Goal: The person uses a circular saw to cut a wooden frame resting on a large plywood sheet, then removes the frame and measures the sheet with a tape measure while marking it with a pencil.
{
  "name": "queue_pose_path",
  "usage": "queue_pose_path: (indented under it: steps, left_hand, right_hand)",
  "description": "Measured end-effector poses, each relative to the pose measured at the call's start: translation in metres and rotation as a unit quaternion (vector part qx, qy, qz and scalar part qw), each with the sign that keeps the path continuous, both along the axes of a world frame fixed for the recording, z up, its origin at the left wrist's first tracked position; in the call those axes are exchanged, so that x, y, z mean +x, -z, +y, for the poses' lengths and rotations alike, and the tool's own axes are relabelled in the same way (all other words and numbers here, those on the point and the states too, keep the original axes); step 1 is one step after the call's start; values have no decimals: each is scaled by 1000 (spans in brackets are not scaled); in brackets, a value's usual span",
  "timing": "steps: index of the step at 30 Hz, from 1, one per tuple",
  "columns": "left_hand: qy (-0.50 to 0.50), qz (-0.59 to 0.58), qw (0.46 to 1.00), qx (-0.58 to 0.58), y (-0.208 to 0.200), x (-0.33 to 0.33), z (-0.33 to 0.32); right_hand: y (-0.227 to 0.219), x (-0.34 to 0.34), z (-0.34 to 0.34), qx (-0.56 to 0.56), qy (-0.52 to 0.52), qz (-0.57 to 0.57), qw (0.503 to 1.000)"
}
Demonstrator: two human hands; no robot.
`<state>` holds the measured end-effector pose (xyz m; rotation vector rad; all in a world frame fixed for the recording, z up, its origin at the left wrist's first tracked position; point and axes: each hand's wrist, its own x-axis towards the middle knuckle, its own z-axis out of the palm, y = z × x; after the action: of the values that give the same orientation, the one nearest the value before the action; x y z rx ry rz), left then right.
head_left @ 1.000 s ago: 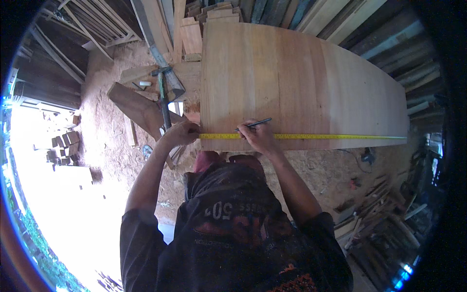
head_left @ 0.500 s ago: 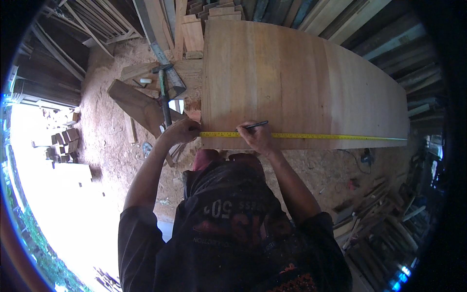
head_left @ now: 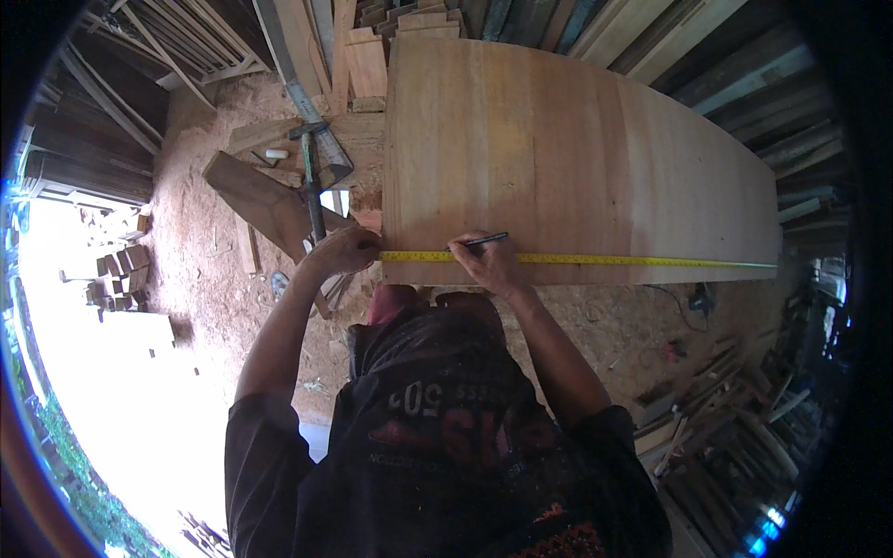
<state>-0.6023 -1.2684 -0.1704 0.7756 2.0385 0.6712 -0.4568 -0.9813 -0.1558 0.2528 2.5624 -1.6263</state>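
A broad wooden sheet lies flat in front of me. Along its near edge runs a yellow tape measure, stretched from the left edge to the far right end. My left hand is closed on the tape's end at the sheet's left edge. Pinched in my right hand is a dark pen or pencil, its tip pointing left just above the tape. That hand rests on the sheet and covers a short stretch of the tape.
Left of the sheet, a hammer and a metal square lie on timber pieces. Stacked boards line the back right, with scrap wood at the lower right. A corded power tool sits on the dusty floor.
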Motion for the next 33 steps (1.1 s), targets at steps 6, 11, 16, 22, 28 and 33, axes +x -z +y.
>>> queue_pose_path:
  steps: [6,11,16,22,28,33]
  left_hand:
    - [-7,-6,1000,-1,5,0,-2]
    - [-14,0,1000,23,4,1,-3]
    - [-26,-6,1000,14,-1,2,-2]
    - [-21,-10,1000,1,-2,1,-1]
    - [-15,6,1000,14,1,1,-3]
    - [-11,9,1000,21,-1,1,-3]
  right_hand:
    - [4,0,-1,15,-1,25,1000]
    - [6,0,-1,6,1,7,1000]
    - [8,2,-1,1,4,1,1000]
    - [13,2,-1,9,2,5,1000]
    - [15,3,-1,15,-1,2,1000]
    - [15,3,-1,14,-1,2,1000]
